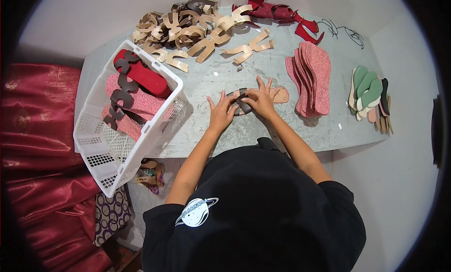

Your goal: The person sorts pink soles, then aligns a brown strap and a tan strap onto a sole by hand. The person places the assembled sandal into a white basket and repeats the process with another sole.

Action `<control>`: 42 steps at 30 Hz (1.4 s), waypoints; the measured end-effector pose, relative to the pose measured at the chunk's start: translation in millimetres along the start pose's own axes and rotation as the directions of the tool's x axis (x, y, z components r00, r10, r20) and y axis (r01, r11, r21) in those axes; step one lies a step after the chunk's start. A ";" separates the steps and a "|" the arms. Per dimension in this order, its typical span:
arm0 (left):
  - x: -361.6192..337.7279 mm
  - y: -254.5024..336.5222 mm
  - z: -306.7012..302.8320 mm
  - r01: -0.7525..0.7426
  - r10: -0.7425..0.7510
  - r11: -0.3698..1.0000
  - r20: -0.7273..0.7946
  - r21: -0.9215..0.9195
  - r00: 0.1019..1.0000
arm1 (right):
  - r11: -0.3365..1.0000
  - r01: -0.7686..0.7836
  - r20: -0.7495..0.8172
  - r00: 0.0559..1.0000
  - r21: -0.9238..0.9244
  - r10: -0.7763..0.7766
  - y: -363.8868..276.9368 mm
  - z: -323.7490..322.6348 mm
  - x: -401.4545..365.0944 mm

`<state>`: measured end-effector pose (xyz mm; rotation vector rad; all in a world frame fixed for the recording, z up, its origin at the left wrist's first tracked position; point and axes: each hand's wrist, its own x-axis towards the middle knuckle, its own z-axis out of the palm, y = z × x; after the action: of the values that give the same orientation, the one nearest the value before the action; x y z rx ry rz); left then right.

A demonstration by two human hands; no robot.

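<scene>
On the table in front of me lies a tan sandal sole [281, 95] with a dark brown strap [243, 106] across it. My left hand [221, 113] grips the strap's left side between thumb and fingers. From the other side, my right hand [261, 102] pinches the strap near its middle, its other fingers spread over the sole. The hands partly cover the sole and the strap's ends.
At left a white plastic basket [134, 166] holds red and pink soles with brown straps. Beige strap pieces [204, 44] and red ones [277, 12] lie at the back. Pink soles [314, 79] are stacked at right, beyond them green soles [369, 88].
</scene>
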<state>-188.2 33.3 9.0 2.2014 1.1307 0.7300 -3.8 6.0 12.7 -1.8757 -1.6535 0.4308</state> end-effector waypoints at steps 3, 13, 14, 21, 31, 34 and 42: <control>1.4 0.9 1.6 -0.056 0.053 0.996 -0.039 -0.076 0.998 | 1.000 -0.024 0.012 1.000 0.003 0.024 -1.7 -1.8 0.9; -0.3 -0.2 4.2 -0.194 0.196 0.980 -0.096 0.031 0.976 | 0.998 -0.070 0.017 0.997 -0.003 0.070 -5.8 1.8 -0.2; -0.4 0.7 4.4 -0.192 0.202 0.977 -0.098 0.097 0.975 | 0.997 -0.073 0.015 0.997 -0.003 0.073 -5.5 2.3 -0.4; 0.4 4.3 2.2 -0.184 0.195 0.977 -0.109 0.103 0.975 | 0.997 -0.075 0.008 0.997 0.004 0.075 -7.9 2.3 -2.2; 1.7 8.2 -0.2 -0.221 0.250 0.951 -0.117 0.214 0.961 | 0.993 -0.118 -0.023 0.993 0.002 0.118 -9.1 3.5 0.4; 2.0 7.9 0.5 -0.220 0.250 0.950 -0.116 0.223 0.961 | 0.980 -0.190 -0.012 0.982 -0.050 0.190 -11.1 3.0 0.6; 0.4 6.6 5.3 -0.196 0.241 0.930 -0.113 0.310 0.964 | 0.999 -0.036 -0.125 0.992 -0.025 0.033 2.9 13.1 -11.0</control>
<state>-180.9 29.3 9.9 2.5948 1.1392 0.8803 -11.2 -2.0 -0.8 -1.9127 -1.5544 0.3007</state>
